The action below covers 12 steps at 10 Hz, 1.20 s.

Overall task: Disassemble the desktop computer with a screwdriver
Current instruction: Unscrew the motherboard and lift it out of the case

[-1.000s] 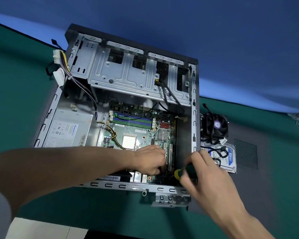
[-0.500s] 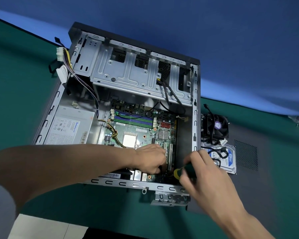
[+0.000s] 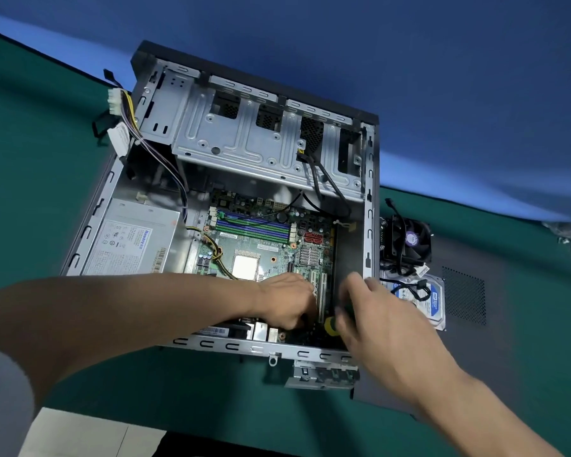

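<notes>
Head view: open case (image 3: 368,206) lies on the green table (image 3: 30,159). Left hand (image 3: 289,300) rests, fingers curled, on the motherboard (image 3: 277,255); its grip cannot be told. Right hand (image 3: 376,319) grasps the screwdriver (image 3: 331,325) beside it.

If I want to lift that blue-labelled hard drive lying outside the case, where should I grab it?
Probably grip the blue-labelled hard drive by its two long edges, coming from above: it lies flat on the grey side panel, and black cables drape over its far end.
</notes>
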Tool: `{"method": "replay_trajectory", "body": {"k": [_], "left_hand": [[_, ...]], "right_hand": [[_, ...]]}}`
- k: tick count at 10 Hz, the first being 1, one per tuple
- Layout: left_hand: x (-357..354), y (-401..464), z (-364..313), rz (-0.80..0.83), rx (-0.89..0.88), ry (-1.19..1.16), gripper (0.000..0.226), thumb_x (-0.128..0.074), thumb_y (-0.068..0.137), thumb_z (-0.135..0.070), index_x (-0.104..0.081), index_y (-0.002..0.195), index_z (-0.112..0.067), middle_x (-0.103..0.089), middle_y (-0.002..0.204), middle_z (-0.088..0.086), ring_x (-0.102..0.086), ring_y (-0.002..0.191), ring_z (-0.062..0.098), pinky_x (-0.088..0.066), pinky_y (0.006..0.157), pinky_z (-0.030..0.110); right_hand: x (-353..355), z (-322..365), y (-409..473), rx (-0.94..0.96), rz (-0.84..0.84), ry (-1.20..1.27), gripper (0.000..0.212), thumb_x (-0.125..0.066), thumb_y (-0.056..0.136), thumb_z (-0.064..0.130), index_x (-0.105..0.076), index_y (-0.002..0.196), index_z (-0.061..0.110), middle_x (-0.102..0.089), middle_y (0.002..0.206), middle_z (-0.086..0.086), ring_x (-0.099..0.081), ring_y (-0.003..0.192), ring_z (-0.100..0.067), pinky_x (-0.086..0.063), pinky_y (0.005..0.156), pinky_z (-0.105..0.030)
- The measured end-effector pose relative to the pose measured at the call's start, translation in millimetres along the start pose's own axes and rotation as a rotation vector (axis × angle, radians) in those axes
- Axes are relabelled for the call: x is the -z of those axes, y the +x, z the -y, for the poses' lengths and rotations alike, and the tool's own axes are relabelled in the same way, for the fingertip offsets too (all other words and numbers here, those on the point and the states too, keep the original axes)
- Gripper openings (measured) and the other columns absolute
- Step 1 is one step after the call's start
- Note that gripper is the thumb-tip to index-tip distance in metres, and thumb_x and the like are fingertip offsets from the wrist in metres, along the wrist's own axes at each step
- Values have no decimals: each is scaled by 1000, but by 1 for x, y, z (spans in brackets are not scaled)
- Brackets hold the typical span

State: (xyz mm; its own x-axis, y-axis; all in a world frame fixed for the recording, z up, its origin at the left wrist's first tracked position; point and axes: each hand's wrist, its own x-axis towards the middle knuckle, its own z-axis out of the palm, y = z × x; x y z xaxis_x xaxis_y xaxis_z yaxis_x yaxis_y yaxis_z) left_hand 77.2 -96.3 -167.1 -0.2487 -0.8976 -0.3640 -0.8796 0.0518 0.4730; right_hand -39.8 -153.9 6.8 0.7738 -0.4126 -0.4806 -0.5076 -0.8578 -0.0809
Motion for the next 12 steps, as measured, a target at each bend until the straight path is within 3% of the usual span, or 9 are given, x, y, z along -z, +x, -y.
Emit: {"method": "replay_trajectory", "body": {"k": [2,3,4,5,8,9,10,11,12], "left_hand": [[3,-2,1,44,-83,48,15,-55,83,-21,-67,89,-14,-60,80,1,-58,85,17,-43,95,32],[-2,-3,1,83,-81,65,17,-51,84,-21,-67,89,-18,-65,79,1,-62,77,13,-50,80,27],[-2,-5,-3,58,-105,71,11,-57,82,-21,-60,75,-13,-52,57,-4,-52,55,13,-42,58,25],[-2,-7,-5,-47,-135,26,17,-57,83,-19,-46,70,-22,-28,53,-11,-41,56,15,-38,58,26],[3,0,-7,51,-126,-61,12,-47,83,-24,-58,79,-23,-54,88,3,-53,90,23,-45,85,39],[2,0,-7,-78,-138,-103,12,-47,82,-21,-59,79,-20,-46,88,3,-51,95,28,-42,86,43],[-8,3,-3,-201,-254,35,8,-61,76,-22,-59,81,-16,-32,91,-6,-37,96,14,-33,89,28],[-9,4,-3,-198,-228,-24,19,-69,70,-20,-53,81,-16,-35,97,-4,-28,101,11,-23,97,24],[-11,5,-3,-173,-198,-11,15,-66,73,-21,-56,83,-16,-26,95,-8,-26,103,10,-25,100,26]], "right_hand": [[2,1,-8,-49,7,163,22,-35,96,47,-38,91,26,-50,95,4,-56,84,-26,-44,74,-37],[-1,3,-12,19,24,201,16,-50,89,28,-37,97,26,-38,99,7,-50,86,-22,-39,74,-32],[-2,3,-13,-3,-25,149,15,-43,93,42,-36,95,30,-40,97,9,-53,86,-20,-41,72,-32],[-2,4,-12,13,-35,217,9,-43,94,32,-35,95,30,-43,98,9,-51,87,-21,-43,78,-34],[-4,4,-13,24,-30,147,21,-49,84,24,-36,99,29,-34,99,10,-44,90,-18,-36,73,-28],[-2,4,-14,-26,-53,125,14,-40,93,43,-38,99,31,-42,101,10,-54,86,-18,-37,66,-30],[-5,6,-13,21,-33,139,15,-45,90,26,-36,102,28,-36,103,10,-49,94,-20,-37,71,-29],[-3,8,-14,5,-41,128,15,-39,94,43,-34,101,31,-36,101,11,-53,91,-20,-39,69,-31],[-4,8,-15,31,-38,144,6,-36,95,35,-33,100,32,-39,101,10,-49,89,-19,-32,70,-29]]}}
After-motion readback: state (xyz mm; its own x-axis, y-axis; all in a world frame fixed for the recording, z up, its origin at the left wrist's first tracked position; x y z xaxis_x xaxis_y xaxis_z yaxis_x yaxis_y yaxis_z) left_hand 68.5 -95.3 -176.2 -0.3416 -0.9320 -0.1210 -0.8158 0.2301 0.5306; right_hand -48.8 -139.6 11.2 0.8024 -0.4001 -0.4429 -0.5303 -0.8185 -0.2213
